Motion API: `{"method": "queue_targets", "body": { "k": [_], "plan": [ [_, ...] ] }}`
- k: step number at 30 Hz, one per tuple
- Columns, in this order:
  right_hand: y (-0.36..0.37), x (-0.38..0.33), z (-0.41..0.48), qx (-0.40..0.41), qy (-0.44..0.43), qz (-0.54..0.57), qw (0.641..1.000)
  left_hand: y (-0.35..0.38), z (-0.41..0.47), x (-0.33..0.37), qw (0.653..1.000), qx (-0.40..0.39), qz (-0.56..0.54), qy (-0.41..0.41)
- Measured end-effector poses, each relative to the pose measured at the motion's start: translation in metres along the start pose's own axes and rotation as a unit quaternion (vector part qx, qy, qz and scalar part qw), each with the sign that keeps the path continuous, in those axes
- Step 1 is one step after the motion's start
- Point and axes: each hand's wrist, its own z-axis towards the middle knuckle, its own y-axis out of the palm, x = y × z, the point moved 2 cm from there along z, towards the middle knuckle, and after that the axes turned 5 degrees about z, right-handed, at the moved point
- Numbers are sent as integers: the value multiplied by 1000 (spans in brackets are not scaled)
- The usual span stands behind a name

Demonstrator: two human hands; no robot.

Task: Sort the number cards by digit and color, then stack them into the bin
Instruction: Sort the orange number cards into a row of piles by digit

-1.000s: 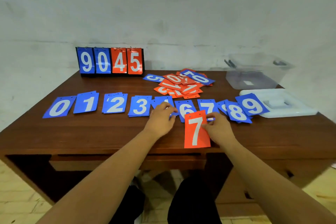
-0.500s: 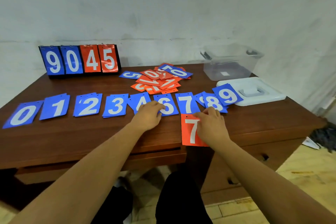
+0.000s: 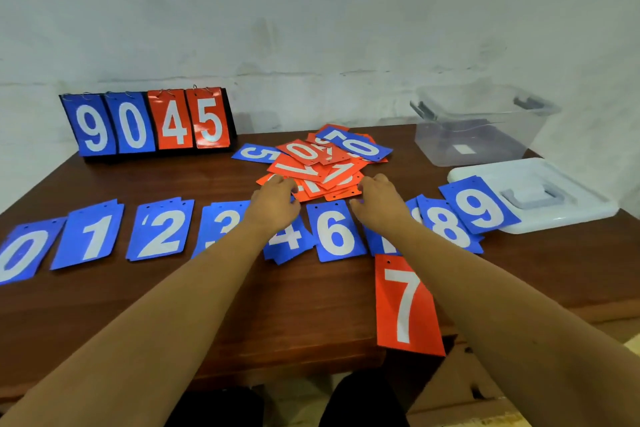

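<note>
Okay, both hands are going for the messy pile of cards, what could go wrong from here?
The red 7 card overhangs the front edge of the table, under the right forearm; a brush could knock it off. The blue 9 card lies half on the white lid and might slide.

Blue cards with white digits [image 3: 162,234]; orange-red cards with white digits [image 3: 407,305]; dark brown wooden table [image 3: 277,305]; clear plastic bin [image 3: 478,130]; white lid [image 3: 540,199].

- Mottled, stained off-white plaster wall [image 3: 311,28], a faint horizontal seam crossing it.
- Dark reddish-brown wooden bench [image 3: 277,305] set against that wall, soft sheen on top.
- Pale yellowish floor [image 3: 498,421] below, at lower right.
</note>
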Motion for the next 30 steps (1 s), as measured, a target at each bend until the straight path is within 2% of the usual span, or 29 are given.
{"method": "queue_targets", "body": {
  "k": [6,10,12,16,19,21,23,25,27,30],
  "plan": [
    [27,9,58,7,-44,-46,998,18,60,-9,997,-7,56,46],
    [33,12,83,-56,-66,-34,996,25,90,-20,997,-48,47,41],
    [37,13,92,-64,-78,-30,994,26,98,-21,993,-51,79,73],
    [36,14,99,-36,-122,-134,983,21,96,-22,976,11,128,179],
    [36,16,95,-22,-169,-161,972,6,84,-24,953,169,126,217],
    [36,18,92,-34,-170,-125,977,-8,72,-24,952,219,89,192],
    [36,17,90,-66,-150,-85,983,-21,59,-25,974,197,-3,113],
    [35,12,86,-89,-144,-90,981,-33,43,-26,977,157,-142,15],
    [34,6,82,-79,-184,-167,965,-36,23,-26,953,117,-275,-56],
    [32,-4,76,-80,-252,-291,919,-28,0,-33,917,77,-376,-107]
  ]
}}
